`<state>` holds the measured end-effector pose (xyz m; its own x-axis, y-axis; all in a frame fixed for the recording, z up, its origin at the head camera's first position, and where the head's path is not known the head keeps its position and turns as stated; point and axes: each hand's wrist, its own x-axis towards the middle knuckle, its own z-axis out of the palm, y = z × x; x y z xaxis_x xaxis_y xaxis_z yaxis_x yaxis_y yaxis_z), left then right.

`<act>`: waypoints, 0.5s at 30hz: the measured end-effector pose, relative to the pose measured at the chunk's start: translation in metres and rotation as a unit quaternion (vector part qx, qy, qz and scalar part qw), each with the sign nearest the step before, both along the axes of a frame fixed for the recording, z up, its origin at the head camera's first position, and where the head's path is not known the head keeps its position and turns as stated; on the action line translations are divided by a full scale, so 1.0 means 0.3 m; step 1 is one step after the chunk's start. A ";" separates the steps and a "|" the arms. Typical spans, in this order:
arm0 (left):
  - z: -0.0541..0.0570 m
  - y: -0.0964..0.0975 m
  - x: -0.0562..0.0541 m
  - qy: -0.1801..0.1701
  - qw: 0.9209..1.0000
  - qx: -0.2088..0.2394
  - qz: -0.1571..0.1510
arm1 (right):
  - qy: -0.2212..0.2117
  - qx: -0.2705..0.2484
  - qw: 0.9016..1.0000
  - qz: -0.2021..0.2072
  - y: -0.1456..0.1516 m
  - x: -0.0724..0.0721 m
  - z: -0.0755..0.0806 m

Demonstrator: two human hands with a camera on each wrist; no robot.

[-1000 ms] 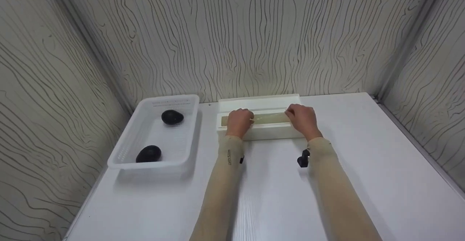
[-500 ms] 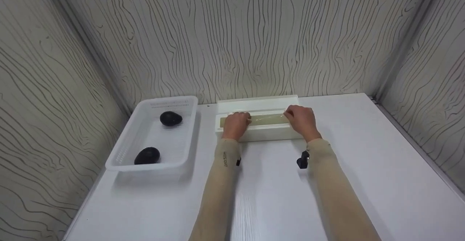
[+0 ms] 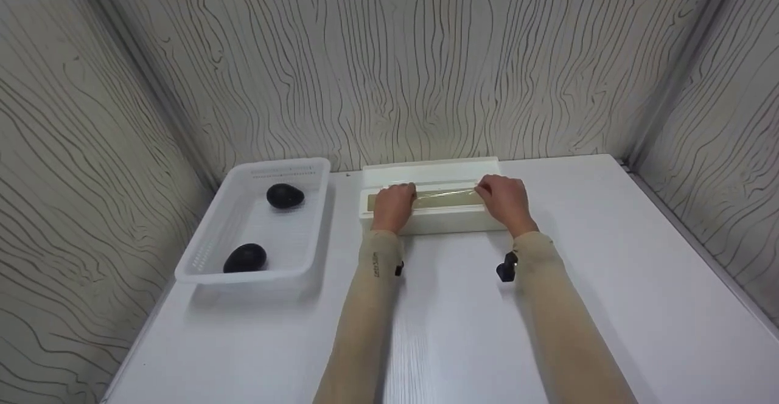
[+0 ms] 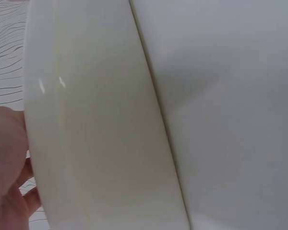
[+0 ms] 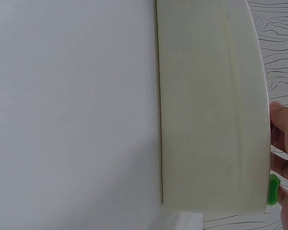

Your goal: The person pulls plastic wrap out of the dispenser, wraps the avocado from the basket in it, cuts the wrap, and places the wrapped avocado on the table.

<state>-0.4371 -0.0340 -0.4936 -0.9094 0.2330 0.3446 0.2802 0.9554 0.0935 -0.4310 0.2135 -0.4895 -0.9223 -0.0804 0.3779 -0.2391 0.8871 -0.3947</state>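
Note:
A long white cling film dispenser [image 3: 453, 222] lies at the back of the table, its lid [image 3: 432, 174] raised behind it. Clear cling film [image 3: 447, 195] runs as a shiny strip between the two hands over the opening. My left hand [image 3: 392, 207] pinches its left end; my right hand [image 3: 507, 202] pinches the right end. Both wrist views mostly show the dispenser's front wall, which hides the fingertips and film. In the right wrist view, a green plastic piece [image 5: 273, 190] sits at the dispenser's edge beside the right fingers.
Left of the dispenser stands a white plastic basket [image 3: 309, 233] holding two dark avocados, one at the back [image 3: 285, 196] and one in front [image 3: 245, 258]. Wood-patterned panels [image 3: 414, 63] close off the back and both sides of the white table [image 3: 450, 319].
My left hand has shifted slightly left along the dispenser while the right stays nearly in place. The film between them now shows as a brighter, straighter strip. The head view has tilted a little.

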 end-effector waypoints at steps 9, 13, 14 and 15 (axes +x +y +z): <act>-0.001 -0.014 0.003 -0.040 0.999 0.010 -0.003 | 0.008 -0.009 1.000 0.007 0.000 0.006 -0.002; 0.009 -0.029 0.011 -0.095 0.994 0.060 0.006 | 0.016 -0.011 1.000 0.009 0.004 0.006 -0.007; 0.013 -0.032 0.011 -0.105 0.992 0.068 0.007 | 0.018 -0.012 1.000 0.009 0.005 0.005 -0.008; 0.018 -0.035 0.012 -0.114 0.991 0.075 0.006 | 0.019 -0.012 1.000 0.009 0.006 0.005 -0.009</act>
